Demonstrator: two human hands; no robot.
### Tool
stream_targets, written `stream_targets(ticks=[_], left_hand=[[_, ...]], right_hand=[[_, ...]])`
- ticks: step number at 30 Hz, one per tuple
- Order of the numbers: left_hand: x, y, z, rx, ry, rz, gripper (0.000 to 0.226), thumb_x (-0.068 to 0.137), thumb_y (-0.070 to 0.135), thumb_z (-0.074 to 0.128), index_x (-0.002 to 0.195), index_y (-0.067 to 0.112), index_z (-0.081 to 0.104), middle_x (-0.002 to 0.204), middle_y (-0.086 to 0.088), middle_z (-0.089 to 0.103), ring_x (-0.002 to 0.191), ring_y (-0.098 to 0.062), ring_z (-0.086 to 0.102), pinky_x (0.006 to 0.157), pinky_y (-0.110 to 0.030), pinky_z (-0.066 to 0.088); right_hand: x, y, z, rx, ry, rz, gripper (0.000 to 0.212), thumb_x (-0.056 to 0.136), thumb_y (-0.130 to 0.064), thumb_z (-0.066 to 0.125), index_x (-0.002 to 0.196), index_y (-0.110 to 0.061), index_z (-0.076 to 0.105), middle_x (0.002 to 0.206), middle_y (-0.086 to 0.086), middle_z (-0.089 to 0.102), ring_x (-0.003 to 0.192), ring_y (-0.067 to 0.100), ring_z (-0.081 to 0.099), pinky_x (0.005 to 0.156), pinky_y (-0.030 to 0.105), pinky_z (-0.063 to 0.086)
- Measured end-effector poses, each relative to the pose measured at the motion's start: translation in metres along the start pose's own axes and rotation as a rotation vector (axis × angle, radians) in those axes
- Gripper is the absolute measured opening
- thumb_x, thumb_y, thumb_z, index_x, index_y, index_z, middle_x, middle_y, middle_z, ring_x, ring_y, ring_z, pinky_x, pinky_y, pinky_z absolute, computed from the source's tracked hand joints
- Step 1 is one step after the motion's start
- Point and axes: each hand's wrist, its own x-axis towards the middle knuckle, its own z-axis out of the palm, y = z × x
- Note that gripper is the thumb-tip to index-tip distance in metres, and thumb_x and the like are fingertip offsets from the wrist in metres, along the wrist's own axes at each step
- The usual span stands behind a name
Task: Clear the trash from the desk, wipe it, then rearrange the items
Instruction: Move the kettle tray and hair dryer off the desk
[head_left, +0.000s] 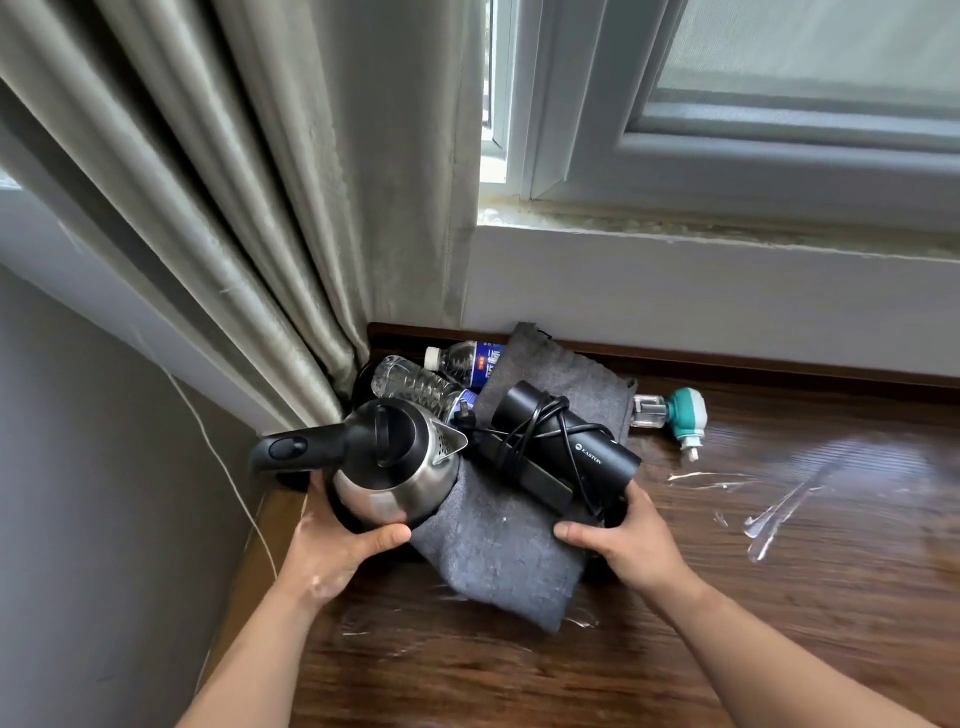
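"easton" stands on the black hair dryer (566, 441).

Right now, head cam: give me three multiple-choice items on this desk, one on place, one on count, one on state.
1. The hair dryer lies:
A) on the window sill
B) on the grey cloth
C) inside a drawer

2. Plastic bottles behind the kettle:
A) none
B) four
C) two

3. The hair dryer's cord is:
A) wound round its body
B) plugged into a wall socket
C) stretched straight across the desk

Answers:
1 B: grey fabric shows beneath and around it.
2 C: one with a white cap and one beside it lie by the curtain.
3 A: black loops cross the barrel and the plug lies loose.
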Motion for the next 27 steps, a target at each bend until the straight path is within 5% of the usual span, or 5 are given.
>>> stream_targets(ticks=[4, 10, 16, 21, 27], left_hand=[[-0.004, 0.001, 0.009, -0.060, 0.045, 0.048, 0.127, 0.031, 0.032, 0.102, 0.140, 0.013, 0.040, 0.123, 0.015, 0.055, 0.101, 0.029, 0.049, 0.085, 0.006, 0.036], [-0.015, 0.000, 0.023, -0.052, 0.132, 0.053, 0.105, 0.044, 0.005, 0.098, 0.134, 0.016, 0.045, 0.116, 0.004, 0.058, 0.119, -0.016, 0.050, 0.086, -0.002, 0.040], [-0.037, 0.002, 0.029, -0.052, 0.179, 0.036, 0.121, 0.021, 0.055, 0.083, 0.133, 0.025, 0.048, 0.121, 0.005, 0.060, 0.114, -0.013, 0.054, 0.099, -0.029, 0.039], [-0.061, 0.019, 0.032, -0.034, 0.165, 0.071, 0.100, 0.027, 0.020, 0.101, 0.109, 0.042, 0.050, 0.101, 0.021, 0.064, 0.091, 0.028, 0.053, 0.081, 0.005, 0.038], [-0.100, 0.051, 0.041, -0.073, 0.158, 0.100, 0.104, 0.029, 0.029, 0.103, 0.118, 0.040, 0.049, 0.107, 0.019, 0.061, 0.100, 0.007, 0.059, 0.085, -0.009, 0.044]], right_hand=[[-0.002, 0.004, 0.006, 0.024, 0.048, -0.011, 0.103, 0.034, -0.071, 0.093, 0.125, -0.034, 0.062, 0.126, -0.008, 0.062, 0.117, 0.009, 0.060, 0.108, 0.043, 0.047], [-0.006, 0.015, 0.019, 0.072, 0.134, -0.055, 0.098, 0.045, -0.063, 0.096, 0.131, -0.036, 0.060, 0.131, -0.011, 0.064, 0.125, 0.018, 0.059, 0.109, 0.051, 0.045], [-0.018, 0.013, 0.009, 0.113, 0.162, -0.087, 0.097, 0.042, -0.070, 0.091, 0.130, -0.044, 0.058, 0.133, -0.013, 0.061, 0.128, 0.019, 0.055, 0.111, 0.051, 0.043], [-0.045, 0.005, -0.007, 0.240, 0.181, -0.121, 0.091, 0.038, -0.060, 0.097, 0.120, -0.039, 0.063, 0.123, -0.007, 0.069, 0.119, 0.019, 0.063, 0.108, 0.053, 0.046], [-0.088, -0.014, -0.044, 0.375, 0.219, -0.163, 0.109, 0.031, -0.043, 0.097, 0.128, -0.023, 0.052, 0.119, -0.008, 0.069, 0.112, 0.003, 0.064, 0.095, 0.013, 0.047]])
